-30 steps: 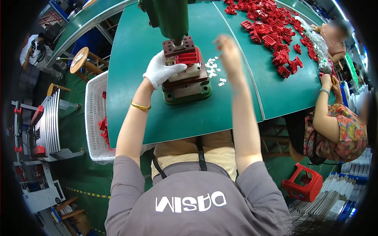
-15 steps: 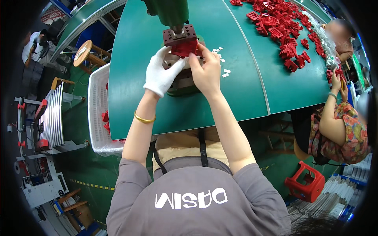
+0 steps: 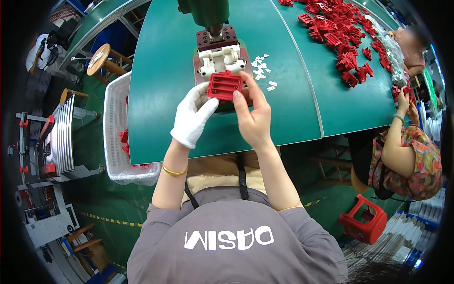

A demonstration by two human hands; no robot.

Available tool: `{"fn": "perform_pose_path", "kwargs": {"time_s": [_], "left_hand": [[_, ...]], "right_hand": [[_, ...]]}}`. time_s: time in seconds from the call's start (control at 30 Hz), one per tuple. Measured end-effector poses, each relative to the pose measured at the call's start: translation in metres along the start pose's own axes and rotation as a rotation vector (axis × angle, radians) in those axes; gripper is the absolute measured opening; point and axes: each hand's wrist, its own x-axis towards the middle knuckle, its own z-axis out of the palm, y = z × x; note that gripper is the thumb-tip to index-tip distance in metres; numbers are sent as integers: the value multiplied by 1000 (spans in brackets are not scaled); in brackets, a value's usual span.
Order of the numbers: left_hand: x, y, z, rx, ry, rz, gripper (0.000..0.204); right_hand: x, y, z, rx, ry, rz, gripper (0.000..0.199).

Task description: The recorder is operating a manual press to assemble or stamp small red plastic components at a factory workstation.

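A red plastic battery-holder-like frame [image 3: 225, 86] with parallel slots is held between both hands, tilted up in front of the green press [image 3: 206, 12]. My left hand [image 3: 193, 116], in a white glove, grips its left side with thumb and fingers. My bare right hand [image 3: 255, 113] pinches its right side. Just beyond the red part is the white fixture [image 3: 221, 61] on the press base, with its shaped recess showing. The dark red press head plate [image 3: 217, 39] sits above and behind the fixture. Small white pieces [image 3: 259, 66] are scattered on the table right of the press.
A heap of red plastic parts [image 3: 333, 35] covers the far right of the green table [image 3: 293, 109]. Left of the table stands a white crate [image 3: 115, 128] with red parts inside. A co-worker [image 3: 402, 154] sits at the right edge handling red parts. A red stool [image 3: 363, 220] stands on the floor.
Both hands have drawn the red part toward me, away from beneath the press head. The white fixture now shows, and the part's slotted face is visible.
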Motion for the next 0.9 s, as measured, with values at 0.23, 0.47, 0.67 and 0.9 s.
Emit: {"fn": "perform_pose_path", "kwargs": {"time_s": [0.23,0.47,0.67,0.9], "left_hand": [[-16,-16,-10,-120,44,-102,45],[-21,-16,-17,-112,48,-100,44],[-13,-28,-20,-152,13,-87,41],[-13,-26,-50,-468,81,-239,34]], "right_hand": [[-15,-6,7,-100,-82,-90,48],[-18,-10,12,-74,-117,-80,52],[-13,-18,8,-84,-109,-117,51],[-18,-13,10,-73,-337,-269,74]]}}
